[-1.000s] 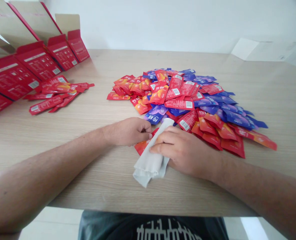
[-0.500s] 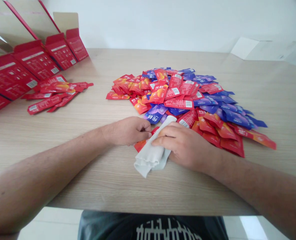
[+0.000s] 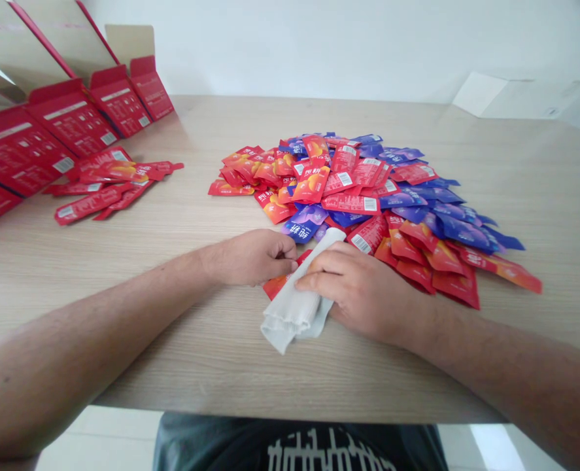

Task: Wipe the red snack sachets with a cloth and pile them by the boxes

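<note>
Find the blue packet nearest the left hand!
The one with white letters, at the front edge of the pile; other blue packets lie farther back or right.

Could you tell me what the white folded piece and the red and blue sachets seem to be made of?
The white piece looks like matte cloth or non-woven wipe, given its limp creases. The sachets seem glossy plastic film, perhaps foil-lined, given their shine and crimped edges.

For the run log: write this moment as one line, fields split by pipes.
left hand: curled beside white cloth | right hand: fingers over white cloth | red sachet: partly under white cloth | behind: red-and-blue sachet pile
</note>
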A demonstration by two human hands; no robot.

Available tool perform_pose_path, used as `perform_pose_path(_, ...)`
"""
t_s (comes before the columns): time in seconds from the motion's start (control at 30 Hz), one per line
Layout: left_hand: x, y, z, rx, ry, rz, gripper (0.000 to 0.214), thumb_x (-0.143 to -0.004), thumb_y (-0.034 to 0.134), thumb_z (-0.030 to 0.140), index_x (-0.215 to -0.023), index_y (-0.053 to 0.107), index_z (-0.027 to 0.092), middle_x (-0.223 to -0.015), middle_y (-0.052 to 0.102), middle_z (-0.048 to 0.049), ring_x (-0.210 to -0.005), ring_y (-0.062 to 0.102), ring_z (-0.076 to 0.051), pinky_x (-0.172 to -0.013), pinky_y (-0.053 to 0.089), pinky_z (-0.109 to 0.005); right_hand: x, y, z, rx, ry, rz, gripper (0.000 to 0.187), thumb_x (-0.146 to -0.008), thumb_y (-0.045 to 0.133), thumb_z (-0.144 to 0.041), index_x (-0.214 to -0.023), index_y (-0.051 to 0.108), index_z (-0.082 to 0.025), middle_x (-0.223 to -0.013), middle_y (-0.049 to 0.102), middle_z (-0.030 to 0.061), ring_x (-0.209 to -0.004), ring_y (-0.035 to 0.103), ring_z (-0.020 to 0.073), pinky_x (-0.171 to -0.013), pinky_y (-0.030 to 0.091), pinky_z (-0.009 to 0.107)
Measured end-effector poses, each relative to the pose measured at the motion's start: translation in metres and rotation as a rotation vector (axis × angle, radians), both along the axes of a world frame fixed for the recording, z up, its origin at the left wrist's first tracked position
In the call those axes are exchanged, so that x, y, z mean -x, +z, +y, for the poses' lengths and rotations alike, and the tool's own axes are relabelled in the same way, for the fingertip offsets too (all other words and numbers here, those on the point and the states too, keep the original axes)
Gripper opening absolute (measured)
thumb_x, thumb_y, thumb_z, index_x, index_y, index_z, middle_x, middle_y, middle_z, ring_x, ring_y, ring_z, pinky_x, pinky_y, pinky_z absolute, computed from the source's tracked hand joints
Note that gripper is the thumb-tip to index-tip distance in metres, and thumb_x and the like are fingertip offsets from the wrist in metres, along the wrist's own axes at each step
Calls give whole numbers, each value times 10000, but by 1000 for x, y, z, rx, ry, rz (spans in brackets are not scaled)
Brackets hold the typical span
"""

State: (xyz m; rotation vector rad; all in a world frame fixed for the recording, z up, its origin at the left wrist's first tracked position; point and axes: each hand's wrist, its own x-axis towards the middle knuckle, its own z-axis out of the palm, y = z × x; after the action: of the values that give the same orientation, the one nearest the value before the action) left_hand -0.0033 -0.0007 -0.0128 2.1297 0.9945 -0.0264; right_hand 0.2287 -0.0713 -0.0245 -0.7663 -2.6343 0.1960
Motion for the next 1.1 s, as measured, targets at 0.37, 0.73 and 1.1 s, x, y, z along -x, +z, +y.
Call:
perform_pose_path(0.37,1,-1,0,23,14,-24,175,-886,547,370,-797,589,225,-544,528,72,-468,491,-100,-456,306,-212,0,0,0,0,24,-18,252,-916,656,-115,-1150,739,-155,-1083,693,107,-1035,584,280,-943,501,442)
perform_pose_path(0.73,1,0,1,29,18,-15,191,-883,546,389,-793,589,227,-541,519,71,-470,489,-104,-449,322,-214,1,0,-1,2,40,-26,242,-922,654,-124,-1146,737,-163,-1091,692,101,-1043,581,274,-953,495,436)
perform_pose_path(1.1,2,-1,-2,-1,6,-6,194,-901,536,386,-799,586,228,-561,521,70,-490,483,-102,-450,323,-209,2,0,-2,4,43,-24,223,-925,661,-132,-1132,742,-156,-1073,691,102,-1037,585,272,-944,497,429)
